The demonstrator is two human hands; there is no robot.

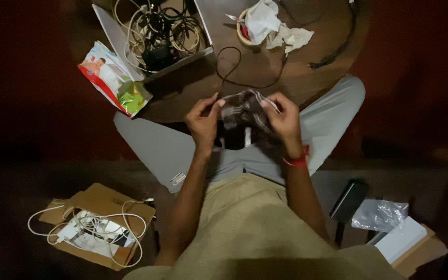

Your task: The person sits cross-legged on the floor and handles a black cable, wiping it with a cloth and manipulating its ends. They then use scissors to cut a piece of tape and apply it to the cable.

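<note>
Head view, dim light. Person seated, legs under the near edge of a round dark table point(307, 78).

Left hand point(203, 122): raised over the lap, grip narrow, thumb and forefinger pinched on the left end of a bundle of thin cable point(245, 110).

Right hand point(284, 119): grip closed round the right side of the same bundle, fingers curled over it; a red band point(297, 161) sits on that wrist. How tight the inner fingers press cannot be told, as the bundle hides them.

Cable bundle: dark with pale strands, held between both hands, clear of the table and above the knees, just in front of the table's near edge.

On the table: an open white box point(123, 46) full of coiled cables, a loose black cable point(234, 67), crumpled white tissue point(270, 26) over a roll of tape. A colourful wipes packet point(112, 78) overhangs the left edge.

On the floor, left: flattened cardboard point(97, 202) carrying white cables point(94, 225). Right: a black flat case point(349, 199), a clear plastic bag point(379, 214), and a white box point(400, 238).
</note>
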